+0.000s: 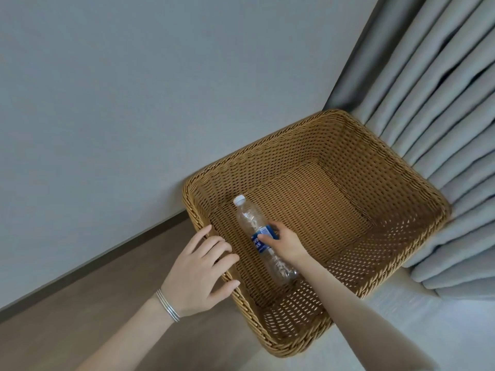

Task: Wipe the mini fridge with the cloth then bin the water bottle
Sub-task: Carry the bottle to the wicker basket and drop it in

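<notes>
Setting: corner of a room, plain grey wall (pixel 107 103) meeting a wood-look floor (pixel 80 303), with a pleated grey curtain (pixel 428 103) hanging at the right.

Item 1: wicker basket (pixel 361 156), square and open-topped, standing in the corner against the wall and just beside the curtain. It is judged to serve as the bin. Nothing else shows inside it.

Item 2: water bottle (pixel 253 223), clear plastic and crumpled, with a white cap (pixel 239 200) and a blue label (pixel 258 243). It sits inside the basket at a slant along the near-left side, cap pointing towards the wall. It looks empty. Whether its base touches the basket floor cannot be told.

Item 3: right hand (pixel 286 243), reaching down into the basket and grasping the bottle at the label, thumb across the front.

Item 4: left hand (pixel 198 271), released, fingers spread and resting on the basket's near-left rim. A silver bracelet (pixel 167 305) is on its wrist.

Not in view: the mini fridge and the cloth, so the wiping cannot be checked from here.

Stage (judged): the binning step is close to done, with only the letting go left.

Risks (judged): few. A light, springy bottle let go from a height could bounce and rattle against the weave. Weight pressed on the rim could tip or slide the light basket. Drawing the right hand out could snag it on the rim.
</notes>
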`<state>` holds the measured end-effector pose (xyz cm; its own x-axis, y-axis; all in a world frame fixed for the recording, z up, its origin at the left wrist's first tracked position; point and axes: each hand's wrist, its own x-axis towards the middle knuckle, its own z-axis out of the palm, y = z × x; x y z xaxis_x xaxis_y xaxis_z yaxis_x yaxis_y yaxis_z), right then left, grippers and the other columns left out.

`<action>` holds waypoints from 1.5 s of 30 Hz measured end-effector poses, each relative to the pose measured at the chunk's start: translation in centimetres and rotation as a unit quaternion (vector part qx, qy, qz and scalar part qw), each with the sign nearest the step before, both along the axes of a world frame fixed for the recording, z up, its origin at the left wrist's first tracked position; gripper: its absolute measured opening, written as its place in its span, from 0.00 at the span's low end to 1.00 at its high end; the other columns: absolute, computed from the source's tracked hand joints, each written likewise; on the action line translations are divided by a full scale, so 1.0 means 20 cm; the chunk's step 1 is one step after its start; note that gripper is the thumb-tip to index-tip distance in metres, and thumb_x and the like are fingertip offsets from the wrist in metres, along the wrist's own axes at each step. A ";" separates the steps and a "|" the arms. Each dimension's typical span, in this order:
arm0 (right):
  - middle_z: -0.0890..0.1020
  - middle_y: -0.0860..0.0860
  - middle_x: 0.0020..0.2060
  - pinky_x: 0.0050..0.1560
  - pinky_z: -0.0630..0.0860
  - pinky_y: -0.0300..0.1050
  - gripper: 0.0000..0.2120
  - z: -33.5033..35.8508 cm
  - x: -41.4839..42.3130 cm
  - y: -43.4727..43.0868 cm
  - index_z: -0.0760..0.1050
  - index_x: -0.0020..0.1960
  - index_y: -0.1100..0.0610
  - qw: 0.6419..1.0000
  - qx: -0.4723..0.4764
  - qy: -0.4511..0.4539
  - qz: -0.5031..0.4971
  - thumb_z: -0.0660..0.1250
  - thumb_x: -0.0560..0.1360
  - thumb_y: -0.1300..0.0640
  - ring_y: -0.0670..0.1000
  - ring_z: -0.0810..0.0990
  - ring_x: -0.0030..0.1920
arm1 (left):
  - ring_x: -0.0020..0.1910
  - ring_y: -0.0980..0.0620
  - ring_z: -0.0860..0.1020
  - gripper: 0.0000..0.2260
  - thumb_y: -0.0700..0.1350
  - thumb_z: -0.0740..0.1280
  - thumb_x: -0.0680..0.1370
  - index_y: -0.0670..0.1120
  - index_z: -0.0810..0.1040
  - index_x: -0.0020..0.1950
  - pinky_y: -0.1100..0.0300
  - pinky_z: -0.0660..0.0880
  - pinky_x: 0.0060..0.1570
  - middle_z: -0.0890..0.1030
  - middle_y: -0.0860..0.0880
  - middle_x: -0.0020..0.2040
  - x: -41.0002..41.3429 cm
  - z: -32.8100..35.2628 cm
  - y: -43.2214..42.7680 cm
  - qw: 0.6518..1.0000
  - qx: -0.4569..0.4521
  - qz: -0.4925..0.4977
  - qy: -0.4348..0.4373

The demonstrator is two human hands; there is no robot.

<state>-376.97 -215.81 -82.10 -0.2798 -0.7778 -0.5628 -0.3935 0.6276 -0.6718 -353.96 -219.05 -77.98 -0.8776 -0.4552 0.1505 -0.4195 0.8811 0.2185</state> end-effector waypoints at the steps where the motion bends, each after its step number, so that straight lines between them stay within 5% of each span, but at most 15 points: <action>1: 0.70 0.56 0.68 0.63 0.67 0.43 0.30 -0.02 0.00 -0.01 0.60 0.72 0.59 1.000 0.007 -0.005 -0.002 0.66 0.75 0.50 0.54 0.70 0.66 | 0.56 0.50 0.78 0.22 0.60 0.52 0.80 0.50 0.82 0.54 0.48 0.57 0.72 0.81 0.51 0.52 0.00 -0.01 0.00 1.000 -0.002 0.001 0.003; 9: 0.70 0.53 0.67 0.58 0.66 0.38 0.30 -0.11 0.01 -0.01 0.62 0.70 0.56 0.998 0.052 -0.032 0.022 0.70 0.72 0.52 0.52 0.70 0.65 | 0.55 0.49 0.78 0.20 0.58 0.57 0.78 0.49 0.82 0.56 0.47 0.58 0.73 0.81 0.50 0.52 -0.01 -0.02 0.00 1.000 -0.006 0.012 0.006; 25: 0.77 0.54 0.56 0.57 0.76 0.50 0.23 -0.12 0.01 0.00 0.70 0.62 0.55 0.981 0.126 -0.078 0.125 0.71 0.71 0.49 0.52 0.77 0.54 | 0.54 0.49 0.78 0.18 0.56 0.58 0.77 0.48 0.82 0.53 0.46 0.61 0.71 0.81 0.49 0.51 -0.02 -0.04 0.00 1.000 -0.013 0.018 0.005; 34: 0.75 0.55 0.61 0.63 0.71 0.49 0.27 -0.08 0.00 -0.01 0.65 0.69 0.57 0.988 0.102 -0.064 0.102 0.68 0.73 0.51 0.53 0.75 0.59 | 0.54 0.49 0.78 0.19 0.56 0.56 0.78 0.48 0.82 0.54 0.44 0.63 0.69 0.82 0.49 0.51 -0.01 -0.04 -0.01 1.000 -0.013 0.012 -0.016; 40: 0.70 0.55 0.68 0.66 0.66 0.45 0.31 0.20 -0.02 0.12 0.60 0.72 0.57 0.993 0.071 0.010 0.092 0.67 0.74 0.51 0.54 0.69 0.67 | 0.59 0.50 0.78 0.25 0.57 0.47 0.82 0.47 0.80 0.60 0.49 0.61 0.72 0.81 0.49 0.57 0.01 0.17 -0.04 0.991 0.037 0.000 -0.131; 45: 0.65 0.54 0.72 0.70 0.62 0.48 0.30 0.71 -0.07 0.28 0.58 0.73 0.55 0.991 0.038 0.093 0.091 0.66 0.75 0.52 0.53 0.64 0.71 | 0.62 0.49 0.77 0.22 0.57 0.54 0.79 0.46 0.79 0.62 0.47 0.66 0.68 0.81 0.49 0.59 -0.01 0.63 -0.08 0.983 0.059 0.012 -0.175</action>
